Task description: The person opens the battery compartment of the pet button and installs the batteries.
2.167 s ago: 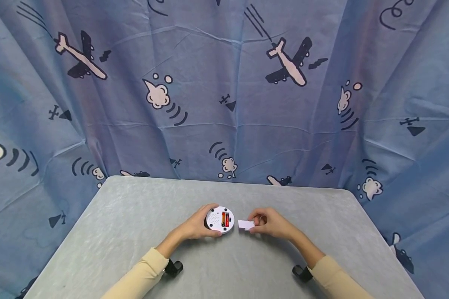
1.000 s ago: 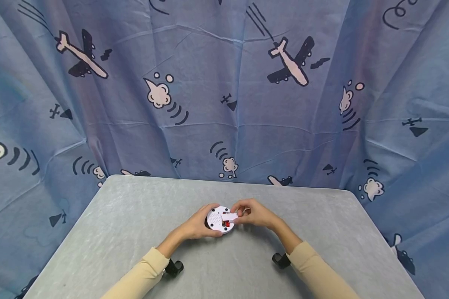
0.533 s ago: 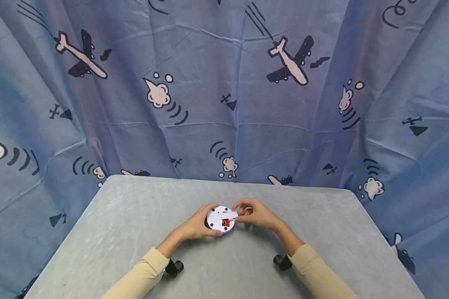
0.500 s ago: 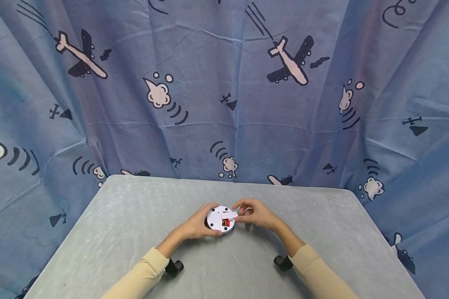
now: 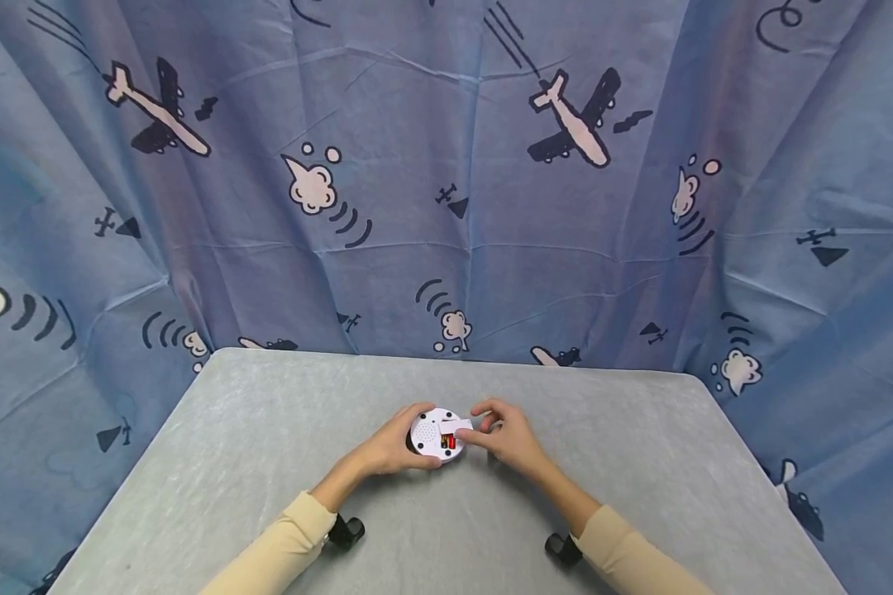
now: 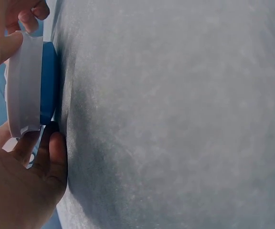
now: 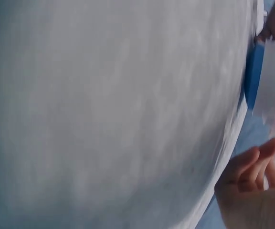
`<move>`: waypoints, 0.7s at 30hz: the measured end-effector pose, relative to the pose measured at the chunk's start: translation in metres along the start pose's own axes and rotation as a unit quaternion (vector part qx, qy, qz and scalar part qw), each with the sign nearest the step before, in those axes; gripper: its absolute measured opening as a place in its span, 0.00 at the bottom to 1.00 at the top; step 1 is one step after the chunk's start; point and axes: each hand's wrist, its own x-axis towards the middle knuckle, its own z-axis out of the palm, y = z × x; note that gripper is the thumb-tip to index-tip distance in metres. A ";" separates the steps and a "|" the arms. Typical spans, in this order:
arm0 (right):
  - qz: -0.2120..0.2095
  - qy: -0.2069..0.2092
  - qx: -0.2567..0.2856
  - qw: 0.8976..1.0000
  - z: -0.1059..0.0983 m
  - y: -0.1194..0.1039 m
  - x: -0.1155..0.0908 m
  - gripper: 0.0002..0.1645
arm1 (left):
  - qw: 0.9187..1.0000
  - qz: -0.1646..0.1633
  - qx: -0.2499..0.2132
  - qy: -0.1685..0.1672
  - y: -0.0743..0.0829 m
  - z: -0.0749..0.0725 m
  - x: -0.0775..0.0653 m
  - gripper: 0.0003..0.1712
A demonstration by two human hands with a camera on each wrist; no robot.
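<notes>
A round white battery-powered device [image 5: 425, 433] is gripped at its left side by my left hand [image 5: 389, 446], thumb at the near edge and fingers at the far edge. Its flat face with dark round feet is up; the blue part [image 6: 49, 83] faces the table. Red batteries [image 5: 448, 443] show in the open compartment. A white battery cover [image 5: 454, 426] lies askew over the compartment's far part, its end jutting past the rim on the right. My right hand [image 5: 515, 442] rests its thumb on the cover; its other fingers [image 7: 269, 147] are bent, apart from the cover's end.
A grey-white table [image 5: 305, 397] spreads under both hands. Behind it hangs a blue curtain [image 5: 402, 207] printed with airplanes and clouds. Black wrist cameras [image 5: 346, 533] sit on both forearms, low above the table.
My right hand brought the battery cover leftward onto the device. Since half a second ago its thumb has slid left onto the cover and the fingers have come off its end. The left hand holds still.
</notes>
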 end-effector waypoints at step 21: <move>0.035 0.079 -0.126 0.988 0.031 -0.011 -0.010 0.36 | 0.998 -0.006 0.041 0.052 0.009 0.006 -0.003 0.48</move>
